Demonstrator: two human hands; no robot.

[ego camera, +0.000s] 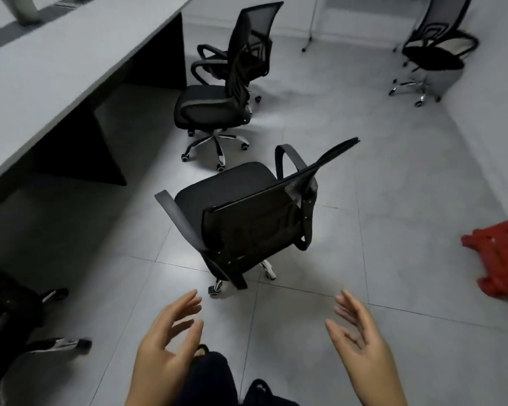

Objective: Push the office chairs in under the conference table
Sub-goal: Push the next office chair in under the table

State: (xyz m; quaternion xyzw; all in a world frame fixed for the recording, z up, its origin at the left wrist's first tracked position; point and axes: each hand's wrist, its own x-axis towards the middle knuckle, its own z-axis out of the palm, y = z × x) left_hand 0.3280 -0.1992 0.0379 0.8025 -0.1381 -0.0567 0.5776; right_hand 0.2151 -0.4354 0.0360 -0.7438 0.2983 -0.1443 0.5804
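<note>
The long grey conference table (56, 71) runs along the left, with dark panel legs under it. A black mesh office chair (247, 212) stands on the floor in front of me, its backrest toward me, away from the table. Beyond it, near the table's far leg, is a second black chair (223, 92). A third chair (434, 51) stands at the far right. My left hand (165, 350) and my right hand (361, 344) are raised side by side short of the near chair's back, fingers spread, touching nothing.
The base and castors of another black chair (41, 317) show at the lower left beside the table. A red plastic stool (499, 265) lies at the right edge. A white stand's legs (308, 39) rise at the back. My dark trousers and shoes (214, 382) are at the bottom.
</note>
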